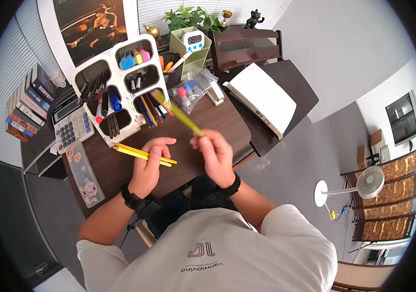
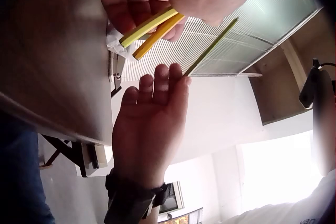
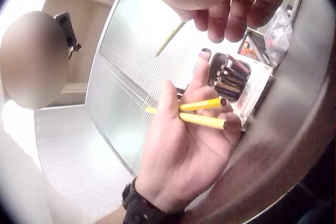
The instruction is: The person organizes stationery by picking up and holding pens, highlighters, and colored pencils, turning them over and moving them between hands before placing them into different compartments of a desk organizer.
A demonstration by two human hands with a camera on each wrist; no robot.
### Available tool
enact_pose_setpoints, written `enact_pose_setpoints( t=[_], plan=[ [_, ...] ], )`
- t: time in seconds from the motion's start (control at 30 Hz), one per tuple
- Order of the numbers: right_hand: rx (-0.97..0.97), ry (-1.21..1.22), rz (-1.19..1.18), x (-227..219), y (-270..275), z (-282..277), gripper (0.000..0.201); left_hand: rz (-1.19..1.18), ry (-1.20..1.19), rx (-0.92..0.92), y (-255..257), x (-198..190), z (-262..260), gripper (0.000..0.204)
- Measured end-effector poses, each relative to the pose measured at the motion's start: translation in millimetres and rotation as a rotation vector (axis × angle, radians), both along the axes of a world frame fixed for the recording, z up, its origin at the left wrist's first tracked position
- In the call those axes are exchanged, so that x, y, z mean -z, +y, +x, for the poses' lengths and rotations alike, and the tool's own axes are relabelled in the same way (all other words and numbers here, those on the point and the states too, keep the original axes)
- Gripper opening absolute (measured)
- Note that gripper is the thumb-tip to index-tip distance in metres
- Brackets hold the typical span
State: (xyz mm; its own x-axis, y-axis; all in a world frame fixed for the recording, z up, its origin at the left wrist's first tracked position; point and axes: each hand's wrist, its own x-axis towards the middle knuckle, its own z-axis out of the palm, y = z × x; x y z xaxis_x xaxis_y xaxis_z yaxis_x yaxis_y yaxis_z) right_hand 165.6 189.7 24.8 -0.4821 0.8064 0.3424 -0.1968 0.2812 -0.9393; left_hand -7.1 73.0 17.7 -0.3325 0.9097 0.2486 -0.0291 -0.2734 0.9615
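Observation:
Two pencils, one orange-yellow (image 3: 202,104) and one light yellow (image 3: 205,120), are held in my left hand (image 1: 145,170), between thumb and fingers, above the near part of the dark wooden table (image 1: 169,134). To its right, my right hand (image 1: 216,158) pinches a yellow-green pencil (image 1: 183,117) near its lower end. That pencil slants up and left, its blurred far end overlapping the organizer in the head view. Beyond the hands stands the white desk organizer (image 1: 118,97). In its compartments are highlighters (image 1: 134,58), pens, markers and coloured pencils (image 1: 152,110).
A clear bag of small bottles (image 1: 188,95) and a white stapler (image 1: 214,93) lie right of the organizer. A green holder with a timer (image 1: 193,41) stands behind. On the left are a calculator (image 1: 74,129) and a stickered case (image 1: 85,175). A white box (image 1: 264,100) sits farther right.

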Motion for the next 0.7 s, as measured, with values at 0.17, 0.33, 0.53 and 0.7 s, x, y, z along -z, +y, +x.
enact_pose_setpoints(
  t=[0.17,0.33,0.53,0.7],
  plan=[
    [0.012,-0.230,-0.153,-2.2,16.4,-6.4,0.027,-0.054,0.017,-0.084,5.6,6.7,0.2,0.048],
    [0.044,-0.323,0.007,-1.0,10.5,-8.0,0.026,-0.104,-0.079,-0.100,6.0,5.6,-0.9,0.051],
    [0.046,-0.322,0.014,-9.1,17.4,-13.6,0.025,-0.077,-0.036,-0.056,7.6,5.6,-1.2,0.054],
    [0.022,-0.280,0.107,-25.4,20.3,-41.0,0.023,-0.086,-0.058,-0.081,6.3,7.1,-0.5,0.050]
  ],
)
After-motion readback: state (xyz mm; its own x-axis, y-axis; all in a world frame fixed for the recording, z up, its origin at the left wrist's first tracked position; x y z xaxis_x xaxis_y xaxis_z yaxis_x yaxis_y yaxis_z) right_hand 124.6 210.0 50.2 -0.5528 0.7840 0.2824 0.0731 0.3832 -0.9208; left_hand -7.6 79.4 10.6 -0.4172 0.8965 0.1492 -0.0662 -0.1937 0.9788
